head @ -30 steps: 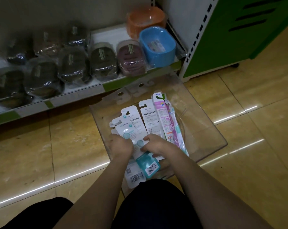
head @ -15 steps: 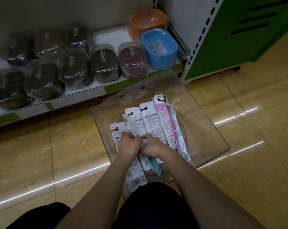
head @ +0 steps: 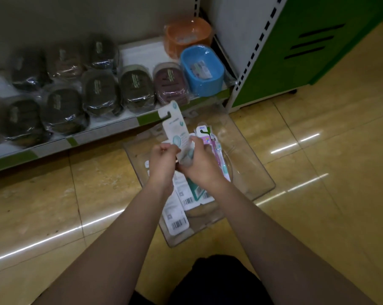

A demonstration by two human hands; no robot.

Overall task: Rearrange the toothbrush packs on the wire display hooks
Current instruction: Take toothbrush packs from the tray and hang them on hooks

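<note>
Both hands, left hand and right hand, closed around one upright white toothbrush pack.

A white toothbrush pack marked with pale teal circles is seen above a clear tray. A pink pack and black-and-white barcodes are shown. An orange tub, a blue tub, a green-edged shelf and yellow-beige floor tiles are visible.
</note>
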